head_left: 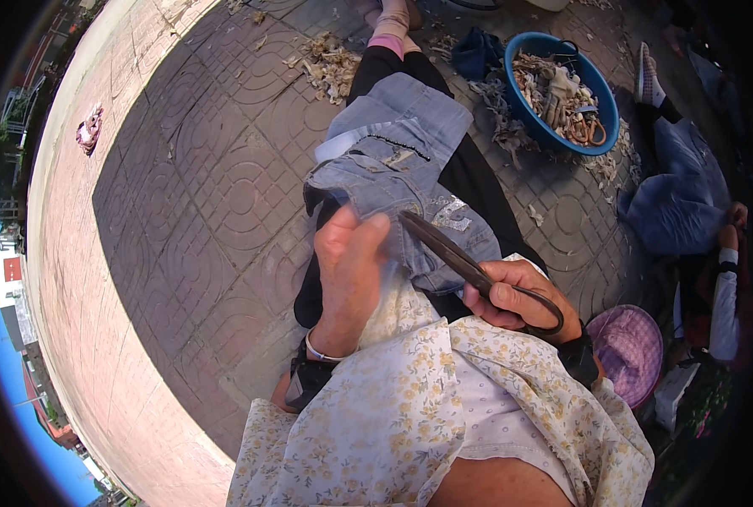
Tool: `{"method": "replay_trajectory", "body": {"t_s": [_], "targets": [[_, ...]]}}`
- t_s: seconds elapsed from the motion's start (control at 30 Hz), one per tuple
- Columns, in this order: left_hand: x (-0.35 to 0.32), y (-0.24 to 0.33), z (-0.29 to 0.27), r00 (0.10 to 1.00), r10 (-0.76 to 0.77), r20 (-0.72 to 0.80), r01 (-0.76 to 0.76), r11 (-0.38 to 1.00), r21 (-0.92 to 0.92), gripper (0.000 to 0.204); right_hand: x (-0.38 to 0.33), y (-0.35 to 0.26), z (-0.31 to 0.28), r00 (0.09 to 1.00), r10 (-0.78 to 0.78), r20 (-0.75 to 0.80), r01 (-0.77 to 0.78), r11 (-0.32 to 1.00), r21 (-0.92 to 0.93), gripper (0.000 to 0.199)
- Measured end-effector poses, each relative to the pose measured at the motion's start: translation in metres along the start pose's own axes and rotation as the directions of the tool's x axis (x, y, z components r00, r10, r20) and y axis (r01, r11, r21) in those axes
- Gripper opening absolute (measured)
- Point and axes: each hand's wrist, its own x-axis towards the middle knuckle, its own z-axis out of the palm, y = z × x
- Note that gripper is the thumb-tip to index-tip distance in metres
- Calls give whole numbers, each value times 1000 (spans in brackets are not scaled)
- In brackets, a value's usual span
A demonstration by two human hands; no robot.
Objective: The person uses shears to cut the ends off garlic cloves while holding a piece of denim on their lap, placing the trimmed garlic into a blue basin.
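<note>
A faded blue denim garment (385,165) with a dark beaded line and a silvery patch lies across my lap and legs. My left hand (347,258) is closed at its near left edge, thumb on top, pinching the cloth; the hand is slightly blurred. In my right hand (520,296) is a pair of dark metal scissors (452,252), its looped handle around by the palm. The blades point up and left over the denim, their tip close to my left hand. They look closed together, though whether they touch the cloth I cannot tell.
At the upper right stands a blue basin (514,93) with scraps and a glove in it. Loose scraps (330,68) lie on the paving near my feet. A pink checked hat (626,351) sits by my right elbow. Another person (689,186) sits at the right.
</note>
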Motion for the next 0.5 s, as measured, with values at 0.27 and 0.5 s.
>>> {"method": "replay_trajectory", "body": {"t_s": [0.27, 0.5], "targets": [[1, 0, 7, 998, -12, -58, 12, 1000, -12, 24, 2, 1, 4, 998, -64, -7, 64, 998, -3, 32], [3, -3, 7, 997, -47, -67, 51, 996, 73, 20, 9, 9, 7, 991, -126, -37, 125, 992, -29, 33]]}}
